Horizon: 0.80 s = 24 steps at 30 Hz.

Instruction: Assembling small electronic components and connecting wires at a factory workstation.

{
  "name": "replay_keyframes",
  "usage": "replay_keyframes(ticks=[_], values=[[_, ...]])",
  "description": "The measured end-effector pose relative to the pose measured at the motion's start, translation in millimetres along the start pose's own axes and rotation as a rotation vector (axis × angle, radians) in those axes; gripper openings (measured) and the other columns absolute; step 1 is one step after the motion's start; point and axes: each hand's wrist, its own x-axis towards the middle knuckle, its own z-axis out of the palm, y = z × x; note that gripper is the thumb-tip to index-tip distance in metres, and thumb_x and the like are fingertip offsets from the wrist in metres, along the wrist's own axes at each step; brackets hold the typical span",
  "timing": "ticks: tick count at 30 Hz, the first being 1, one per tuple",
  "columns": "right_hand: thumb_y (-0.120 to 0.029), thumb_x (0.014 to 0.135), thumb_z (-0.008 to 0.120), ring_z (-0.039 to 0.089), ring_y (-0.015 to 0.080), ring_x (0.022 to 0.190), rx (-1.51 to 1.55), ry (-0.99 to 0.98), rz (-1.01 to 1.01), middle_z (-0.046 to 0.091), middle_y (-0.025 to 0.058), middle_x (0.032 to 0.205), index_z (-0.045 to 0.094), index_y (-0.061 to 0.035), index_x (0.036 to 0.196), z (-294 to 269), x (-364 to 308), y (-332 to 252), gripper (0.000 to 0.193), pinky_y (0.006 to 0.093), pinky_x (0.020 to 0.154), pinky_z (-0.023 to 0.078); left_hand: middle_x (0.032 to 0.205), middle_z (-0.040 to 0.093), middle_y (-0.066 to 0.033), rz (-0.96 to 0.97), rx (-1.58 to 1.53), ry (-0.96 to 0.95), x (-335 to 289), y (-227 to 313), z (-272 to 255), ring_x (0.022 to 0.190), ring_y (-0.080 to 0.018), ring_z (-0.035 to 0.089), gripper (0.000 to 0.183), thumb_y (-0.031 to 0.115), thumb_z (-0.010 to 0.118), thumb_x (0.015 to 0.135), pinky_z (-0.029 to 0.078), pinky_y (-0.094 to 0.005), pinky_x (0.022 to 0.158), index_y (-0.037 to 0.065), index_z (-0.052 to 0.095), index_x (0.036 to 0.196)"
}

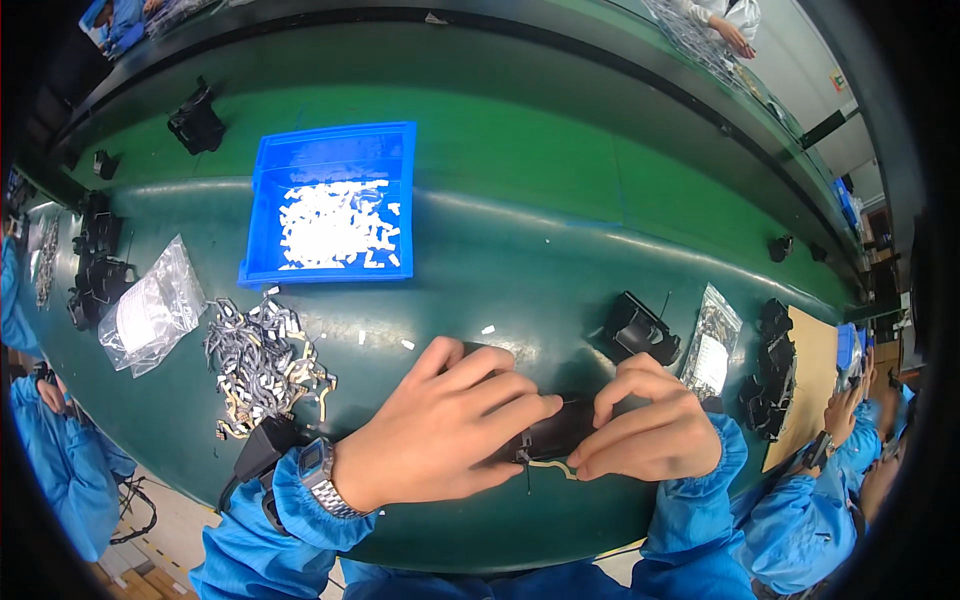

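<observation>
A black plastic housing point(560, 430) lies in front of me, partly covered by my hands. Over its left side curls my left hand point(445, 425), fingers bent and gripping it; a watch sits on that wrist. A short yellowish cable point(548, 463) runs along the near edge of the housing. My right hand point(650, 428) pinches the cable's right end between thumb and fingertips. The cable's left end meets the housing close to my left fingertips, beside a thin dark wire pointing down.
A blue bin point(335, 277) of small white pieces stands beyond a cable pile point(262, 360). Plastic bags point(155, 310) lie at both sides. Another black housing point(640, 325) sits beyond my right hand, with more black parts point(770, 370) by a cardboard sheet point(812, 370). Co-workers sit at both sides.
</observation>
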Motion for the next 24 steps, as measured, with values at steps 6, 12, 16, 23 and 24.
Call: replay_keyframes(ticks=[6,12,16,23,24], values=[[-0.019,0.072,0.087,0.062,0.0174,0.089,-0.185,0.05,-0.059,0.078,-0.0101,0.098,0.085,-0.0179,0.09,5.7,-0.2,-9.7,0.018,0.0359,0.079,0.043,0.115,0.069,0.0019,0.002,0.011,0.001,-0.5,-0.5,1.3,0.113,-0.023,0.061,0.066,0.033,0.093,0.067,0.043,-0.0435,0.093,0.019,0.073,0.128],[-0.018,0.07,0.089,0.062,0.0163,0.084,-0.271,0.191,-0.089,0.076,-0.0099,0.097,0.084,-0.0205,0.089,21.5,4.2,-22.6,0.02,0.0363,0.076,0.042,0.113,0.069,0.002,0.003,0.009,-0.005,1.4,-0.1,-0.7,0.113,-0.0226,0.061,0.067,0.035,0.093,0.066,0.043,-0.0433,0.093,0.018,0.073,0.128],[-0.016,0.068,0.089,0.061,0.0156,0.083,-0.287,0.245,-0.08,0.076,-0.0104,0.096,0.084,-0.0206,0.089,22.2,4.9,-21.5,0.022,0.0361,0.076,0.043,0.112,0.069,0.0022,0.0,0.006,0.001,1.2,-1.3,0.2,0.112,-0.0224,0.061,0.067,0.035,0.093,0.066,0.043,-0.0432,0.093,0.018,0.073,0.128],[-0.014,0.068,0.089,0.061,0.0158,0.084,-0.235,0.15,-0.093,0.074,-0.0086,0.097,0.081,-0.0191,0.088,26.8,4.4,-20.1,0.021,0.035,0.077,0.044,0.111,0.069,0.0025,0.004,0.007,0.009,1.9,0.3,0.4,0.111,-0.0223,0.062,0.066,0.035,0.092,0.066,0.043,-0.0429,0.092,0.018,0.074,0.127],[-0.013,0.068,0.088,0.062,0.0158,0.084,-0.243,0.134,-0.085,0.074,-0.0082,0.097,0.081,-0.0185,0.087,28.0,4.9,-20.4,0.021,0.035,0.077,0.045,0.111,0.069,0.0025,0.003,0.003,0.01,1.6,0.2,0.4,0.11,-0.0223,0.062,0.066,0.035,0.092,0.065,0.043,-0.0429,0.092,0.018,0.074,0.126]])
